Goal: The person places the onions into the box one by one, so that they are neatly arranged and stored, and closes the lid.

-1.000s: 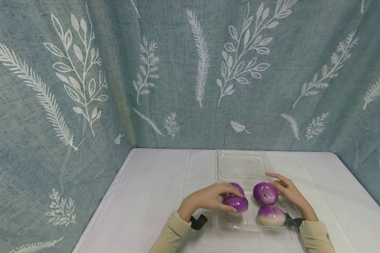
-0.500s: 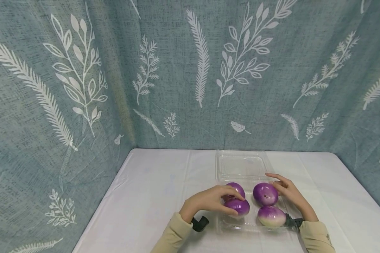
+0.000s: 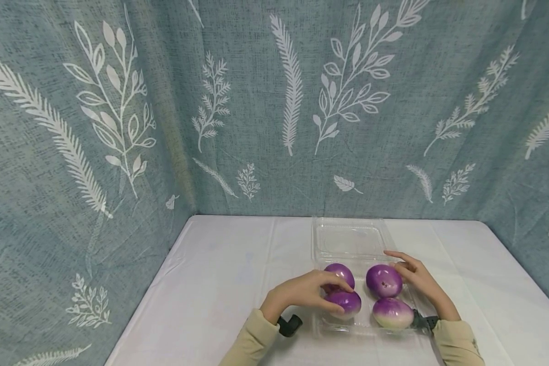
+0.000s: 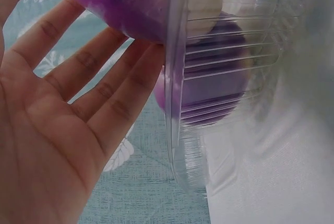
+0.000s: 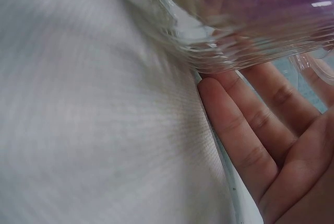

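Observation:
My left hand point(image 3: 299, 291) holds a glossy purple-and-white onion point(image 3: 348, 304) between thumb and fingers, at the near-left part of a clear plastic container point(image 3: 343, 328). Behind it sits a second onion point(image 3: 342, 273), partly covered by my fingers. Two more onions, a far one point(image 3: 384, 281) and a near one point(image 3: 392, 313), lie in the right half. In the left wrist view, fingertips point(image 4: 148, 51) reach in over the container's edge beneath the onion. My right hand point(image 3: 421, 280) rests at the right side; its nearly straight fingers point(image 5: 229, 114) touch the ribbed wall in the right wrist view.
The container's clear lid point(image 3: 349, 239) lies folded back toward the far table edge. White cloth covers the table point(image 3: 229, 274). A blue-green curtain point(image 3: 256, 112) with white leaf prints stands behind and at both sides. Dark wrist mounts point(image 3: 290, 325) sit below the hands.
My left hand has lowered slightly and shifted right with the onion, toward the near-left part of the container. More of the onion behind shows now. My right hand has stayed still.

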A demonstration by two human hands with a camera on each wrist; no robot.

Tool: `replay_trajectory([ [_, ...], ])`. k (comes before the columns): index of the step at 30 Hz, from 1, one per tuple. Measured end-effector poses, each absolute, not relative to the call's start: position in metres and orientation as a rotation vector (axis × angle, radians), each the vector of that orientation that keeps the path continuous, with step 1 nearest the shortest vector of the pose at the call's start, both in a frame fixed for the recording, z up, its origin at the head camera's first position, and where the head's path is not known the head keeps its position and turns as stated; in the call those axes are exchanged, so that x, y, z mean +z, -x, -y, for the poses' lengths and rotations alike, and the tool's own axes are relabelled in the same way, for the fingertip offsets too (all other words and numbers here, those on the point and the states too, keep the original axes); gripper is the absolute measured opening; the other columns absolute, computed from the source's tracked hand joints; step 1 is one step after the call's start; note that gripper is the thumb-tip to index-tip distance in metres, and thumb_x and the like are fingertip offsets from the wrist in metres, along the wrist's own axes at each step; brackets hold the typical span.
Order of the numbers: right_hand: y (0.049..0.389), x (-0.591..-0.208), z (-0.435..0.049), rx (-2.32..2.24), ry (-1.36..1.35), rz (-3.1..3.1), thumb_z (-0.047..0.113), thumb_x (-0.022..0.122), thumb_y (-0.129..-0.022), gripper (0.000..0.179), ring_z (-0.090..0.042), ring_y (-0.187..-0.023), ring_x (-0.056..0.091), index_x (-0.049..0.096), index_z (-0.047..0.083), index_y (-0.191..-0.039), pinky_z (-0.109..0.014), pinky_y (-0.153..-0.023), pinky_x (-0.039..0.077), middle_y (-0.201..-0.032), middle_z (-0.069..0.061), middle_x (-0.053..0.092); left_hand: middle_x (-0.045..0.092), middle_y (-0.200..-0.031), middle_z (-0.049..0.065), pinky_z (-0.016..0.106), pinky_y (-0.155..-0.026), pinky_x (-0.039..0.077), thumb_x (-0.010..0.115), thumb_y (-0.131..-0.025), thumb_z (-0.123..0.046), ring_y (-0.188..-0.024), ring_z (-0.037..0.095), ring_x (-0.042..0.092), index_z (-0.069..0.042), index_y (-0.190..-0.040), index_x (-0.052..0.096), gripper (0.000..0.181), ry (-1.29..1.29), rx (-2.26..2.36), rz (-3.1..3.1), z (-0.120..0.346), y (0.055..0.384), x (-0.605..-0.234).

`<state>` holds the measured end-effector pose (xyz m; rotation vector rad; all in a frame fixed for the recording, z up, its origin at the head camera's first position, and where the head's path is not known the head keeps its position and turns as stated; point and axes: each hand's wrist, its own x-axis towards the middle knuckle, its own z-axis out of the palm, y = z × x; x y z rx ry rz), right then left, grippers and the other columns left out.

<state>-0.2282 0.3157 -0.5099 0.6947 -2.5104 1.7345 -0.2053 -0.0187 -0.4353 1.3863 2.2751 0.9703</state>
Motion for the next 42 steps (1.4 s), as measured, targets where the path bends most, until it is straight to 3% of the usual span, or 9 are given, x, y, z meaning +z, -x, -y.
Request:
replay_trajectory([
  [21,0.2284,-0.5105,-0.3156,1.717,-0.676,2.524,0.007,0.043,-0.097,0.038,-0.002,-0.083,0.063,0.039,-0.01,-0.132,-0.028,-0.061,0.055,-0.091,0.018,0.067,0.057,-0.127,-0.003,0.015,-0.091,0.043,0.07,-0.083,-0.029,-0.111,0.001,0.051,-0.017,-0.122,0.06,0.041,-1.448,0.886,-2.317,0.0144,0.2053,-0.4395],
  [42,0.2289,-0.5113,-0.316,1.712,-0.693,2.521,0.006,0.042,-0.097,0.038,-0.003,-0.081,0.064,0.038,-0.011,-0.131,-0.028,-0.061,0.056,-0.09,0.018,0.067,0.059,-0.123,-0.003,0.015,-0.087,0.045,0.07,-0.083,-0.027,-0.106,0.001,0.052,-0.015,-0.119,0.061,0.039,-1.451,0.873,-2.284,0.011,0.2037,-0.4409],
])
